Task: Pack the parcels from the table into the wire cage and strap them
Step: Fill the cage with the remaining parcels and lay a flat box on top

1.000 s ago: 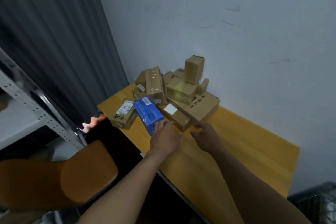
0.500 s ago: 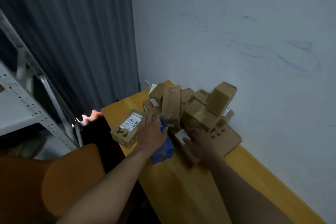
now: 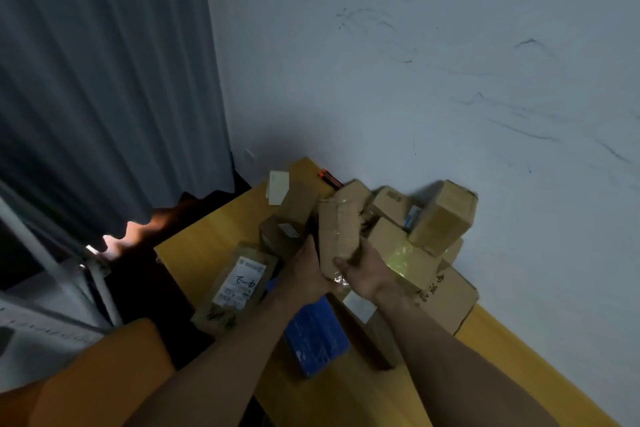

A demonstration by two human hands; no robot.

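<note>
Head camera has the left hand (image 3: 304,274) and right hand (image 3: 367,274) both clamped round a tall, tape-wrapped brown cardboard parcel (image 3: 337,232) amid the heap on the yellow wooden table (image 3: 207,246), a blue carton (image 3: 315,336) at six o'clock, so packing looks barely begun, no wire cage in sight.

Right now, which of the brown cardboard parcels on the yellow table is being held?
The upright, tape-wrapped brown cardboard parcel at the front of the pile: the left hand and right hand hold its lower end from either side.
</note>
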